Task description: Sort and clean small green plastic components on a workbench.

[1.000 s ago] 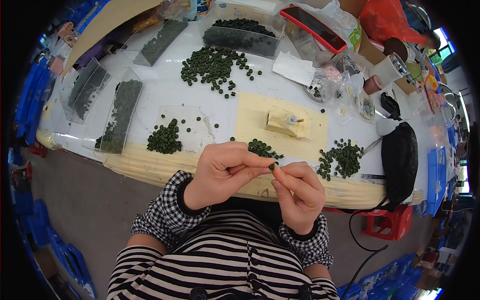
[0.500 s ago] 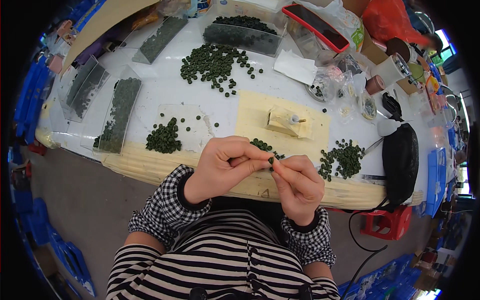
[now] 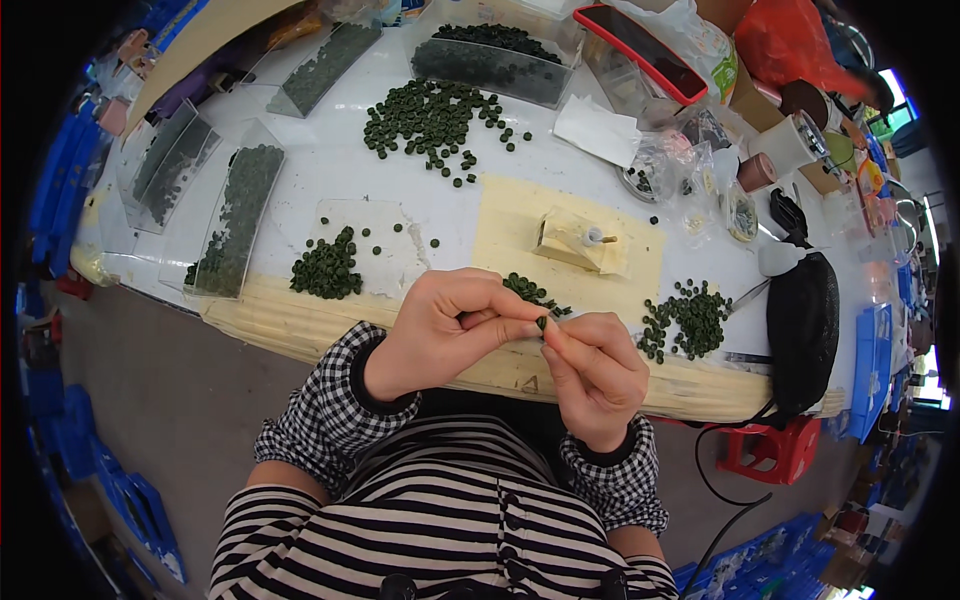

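Note:
Above the table's front edge, my left hand (image 3: 450, 335) and my right hand (image 3: 600, 375) meet fingertip to fingertip. Pinched between them is a small dark green round piece (image 3: 542, 324), partly hidden by the fingers. A little heap of similar green pieces (image 3: 528, 288) lies just beyond my fingertips. To the left sits a bigger heap (image 3: 326, 268), and to the right another pile (image 3: 690, 318). Farther back, many more pieces (image 3: 430, 120) are spread over the white tabletop.
A taped block with a short upright peg (image 3: 590, 240) stands on a cream sheet (image 3: 500, 215). Clear boxes of green pieces (image 3: 240, 215) line the left, another box (image 3: 490, 75) the back. A red-cased phone (image 3: 640, 50), white tissue (image 3: 597, 130) and black pouch (image 3: 805, 325) lie rightward.
The view has shifted slightly. Both hands keep the same pinch on the green piece, with hardly any movement of the fingers.

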Available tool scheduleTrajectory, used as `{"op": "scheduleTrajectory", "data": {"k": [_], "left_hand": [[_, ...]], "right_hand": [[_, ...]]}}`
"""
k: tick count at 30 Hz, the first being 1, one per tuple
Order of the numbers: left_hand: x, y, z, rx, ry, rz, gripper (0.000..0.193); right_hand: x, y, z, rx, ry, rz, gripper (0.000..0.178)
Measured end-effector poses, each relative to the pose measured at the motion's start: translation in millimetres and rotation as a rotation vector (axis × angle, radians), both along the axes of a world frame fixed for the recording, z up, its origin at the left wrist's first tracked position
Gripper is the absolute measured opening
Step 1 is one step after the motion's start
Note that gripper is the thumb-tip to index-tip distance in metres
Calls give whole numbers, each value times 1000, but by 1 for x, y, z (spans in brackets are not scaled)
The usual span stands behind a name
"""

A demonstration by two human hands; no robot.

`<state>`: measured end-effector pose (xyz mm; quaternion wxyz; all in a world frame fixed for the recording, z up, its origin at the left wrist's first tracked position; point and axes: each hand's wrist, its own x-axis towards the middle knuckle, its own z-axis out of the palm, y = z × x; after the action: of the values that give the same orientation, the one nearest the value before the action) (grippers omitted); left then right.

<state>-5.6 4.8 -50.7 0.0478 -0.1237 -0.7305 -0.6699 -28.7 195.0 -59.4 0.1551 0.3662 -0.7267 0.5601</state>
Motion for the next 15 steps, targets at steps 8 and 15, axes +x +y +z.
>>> {"op": "scheduleTrajectory", "data": {"k": [8,15], "left_hand": [[-1,-2,0,-30,55,23,17],[1,1,0,-32,47,56,18]], "right_hand": [[-1,-2,-1,5,-23,-6,31],[1,-1,0,0,-65,1,27]]}}
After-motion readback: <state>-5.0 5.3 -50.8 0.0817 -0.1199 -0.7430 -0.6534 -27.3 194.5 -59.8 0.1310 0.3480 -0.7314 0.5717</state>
